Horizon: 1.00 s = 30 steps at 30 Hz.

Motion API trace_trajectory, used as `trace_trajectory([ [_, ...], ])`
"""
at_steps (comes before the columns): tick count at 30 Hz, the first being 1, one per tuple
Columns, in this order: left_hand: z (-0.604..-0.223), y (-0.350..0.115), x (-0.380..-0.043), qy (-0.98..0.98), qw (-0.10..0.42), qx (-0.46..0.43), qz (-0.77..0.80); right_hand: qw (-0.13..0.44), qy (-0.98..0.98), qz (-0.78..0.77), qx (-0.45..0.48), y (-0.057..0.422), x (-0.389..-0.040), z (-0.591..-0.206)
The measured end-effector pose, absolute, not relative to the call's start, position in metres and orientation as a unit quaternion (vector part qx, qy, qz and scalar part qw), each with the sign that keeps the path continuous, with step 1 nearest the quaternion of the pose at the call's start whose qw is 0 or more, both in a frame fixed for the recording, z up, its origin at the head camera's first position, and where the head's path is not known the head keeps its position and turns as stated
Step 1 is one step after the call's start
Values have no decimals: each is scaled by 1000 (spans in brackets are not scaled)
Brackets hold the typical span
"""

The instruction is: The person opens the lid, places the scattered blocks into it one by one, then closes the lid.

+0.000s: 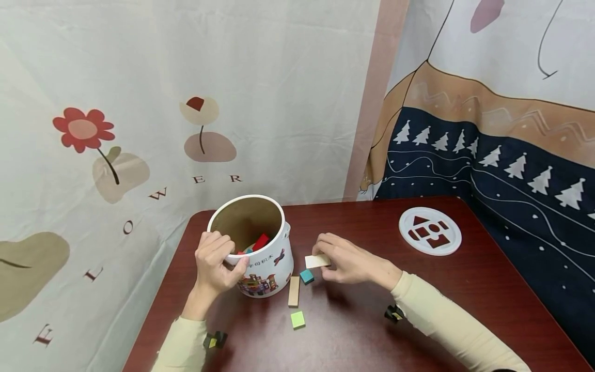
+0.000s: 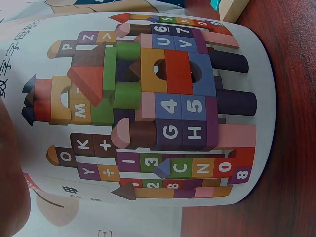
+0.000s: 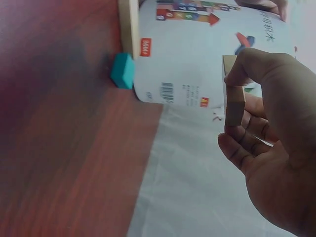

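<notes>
A white printed bucket (image 1: 265, 271) stands tilted a little on the table, with red and blue blocks (image 1: 261, 242) inside it. My left hand (image 1: 216, 261) grips the bucket's near rim, thumb outside. To the right of the bucket, my right hand (image 1: 346, 258) pinches a pale wooden block (image 1: 317, 261) between thumb and fingers, above the table. Below that hand lies a teal block (image 1: 307, 276). Beside the bucket's base is a long natural-wood block (image 1: 294, 292), and nearer to me a light green block (image 1: 298, 320).
A round white lid (image 1: 429, 231) with shaped cut-outs lies at the back right of the dark red table (image 1: 372, 336). Patterned cloth (image 1: 297, 103) hangs behind the table and along its right side.
</notes>
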<state>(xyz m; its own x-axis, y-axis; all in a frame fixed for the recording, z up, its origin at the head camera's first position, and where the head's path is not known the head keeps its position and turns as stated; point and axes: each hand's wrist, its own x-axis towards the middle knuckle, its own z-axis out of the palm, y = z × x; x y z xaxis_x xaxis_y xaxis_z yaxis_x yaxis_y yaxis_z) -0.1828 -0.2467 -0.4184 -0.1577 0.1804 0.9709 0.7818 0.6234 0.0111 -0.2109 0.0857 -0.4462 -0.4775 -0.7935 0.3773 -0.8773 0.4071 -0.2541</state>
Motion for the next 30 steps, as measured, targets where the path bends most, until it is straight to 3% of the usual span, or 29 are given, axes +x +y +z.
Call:
trace_trajectory([
  [30, -415, -246, -180, -714, 550, -340, -267, 200, -787, 267, 519, 54, -238, -350],
])
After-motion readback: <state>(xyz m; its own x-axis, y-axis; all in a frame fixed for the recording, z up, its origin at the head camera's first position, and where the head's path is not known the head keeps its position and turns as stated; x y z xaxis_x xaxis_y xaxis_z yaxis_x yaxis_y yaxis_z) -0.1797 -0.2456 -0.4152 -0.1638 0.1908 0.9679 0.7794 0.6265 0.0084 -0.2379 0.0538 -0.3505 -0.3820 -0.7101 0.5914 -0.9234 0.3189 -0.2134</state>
